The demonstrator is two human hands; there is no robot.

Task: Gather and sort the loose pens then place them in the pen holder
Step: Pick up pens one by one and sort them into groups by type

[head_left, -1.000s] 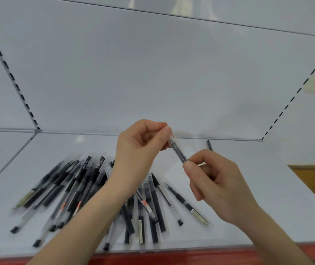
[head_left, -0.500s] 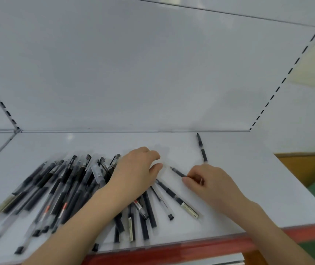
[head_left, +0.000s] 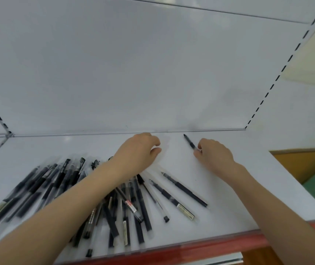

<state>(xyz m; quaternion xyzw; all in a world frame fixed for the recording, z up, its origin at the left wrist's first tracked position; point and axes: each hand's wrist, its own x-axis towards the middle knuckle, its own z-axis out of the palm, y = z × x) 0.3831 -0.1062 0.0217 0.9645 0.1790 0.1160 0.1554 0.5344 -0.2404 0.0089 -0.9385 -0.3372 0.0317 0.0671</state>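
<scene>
Along the bottom of the frame the red shelf edge (head_left: 191,251) is running left to right. Just behind it the pile of pens (head_left: 61,188) is lying fanned across the lower left and centre, partly under the left forearm. Just above centre, the left hand (head_left: 139,150) is hovering with fingers curled, and I cannot tell whether it is holding anything. To its right, the right hand (head_left: 215,154) is pinching the near end of a single pen (head_left: 189,143), whose long axis is pointing up-left toward the back panel (head_left: 153,73); the right hand is the nearer one. No pen holder is showing
</scene>
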